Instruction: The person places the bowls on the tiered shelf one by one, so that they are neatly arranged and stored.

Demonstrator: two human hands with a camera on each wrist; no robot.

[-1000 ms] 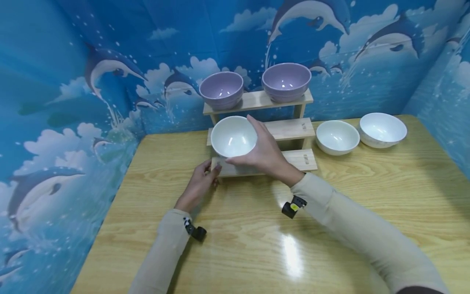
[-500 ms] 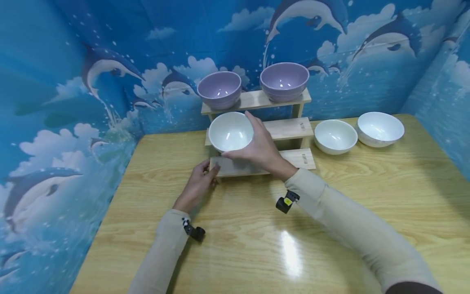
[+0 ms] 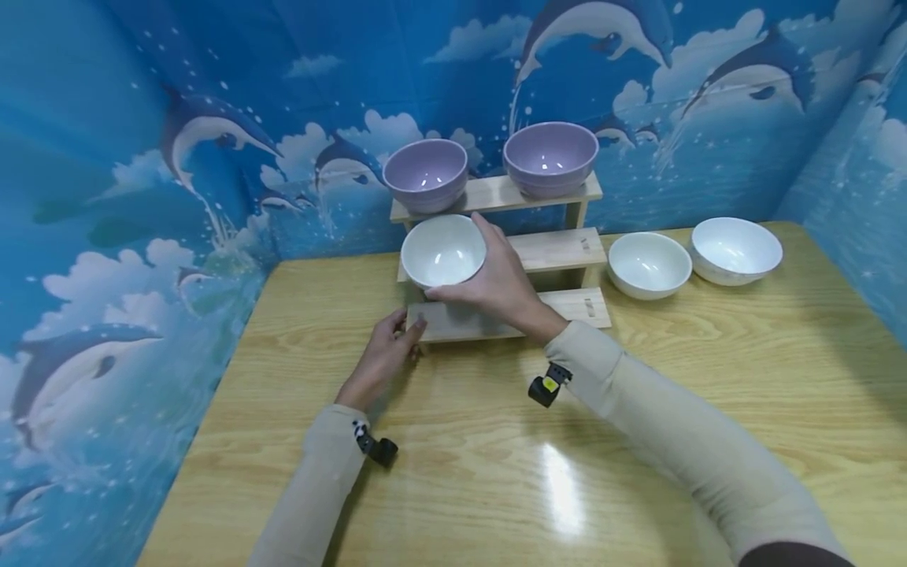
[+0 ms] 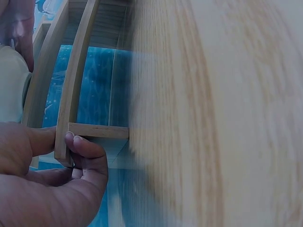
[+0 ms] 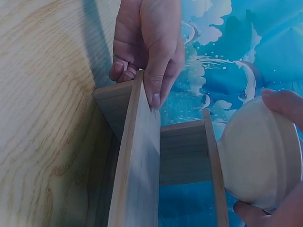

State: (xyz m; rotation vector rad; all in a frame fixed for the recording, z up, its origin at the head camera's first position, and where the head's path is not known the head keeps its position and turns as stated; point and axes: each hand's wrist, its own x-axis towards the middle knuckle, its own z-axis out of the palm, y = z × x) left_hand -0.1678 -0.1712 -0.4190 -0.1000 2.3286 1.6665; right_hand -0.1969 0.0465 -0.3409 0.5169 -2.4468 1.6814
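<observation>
My right hand grips a white bowl by its side, thumb at the front and fingers behind. The bowl sits over the left end of the middle step of a three-step wooden rack; in the right wrist view its base is right at that step's board. My left hand pinches the left end of the lowest step, thumb on top and fingers curled beneath, as the left wrist view shows. Two purple bowls, one at left and one at right, stand on the top step.
To the right of the rack, a white bowl and a wider white bowl stand side by side on the wood-grain table. A blue dolphin-print backdrop rises behind and at both sides.
The right hand has carried the white bowl slightly back and left, onto the middle step's left end. The left hand keeps its hold on the rack.
</observation>
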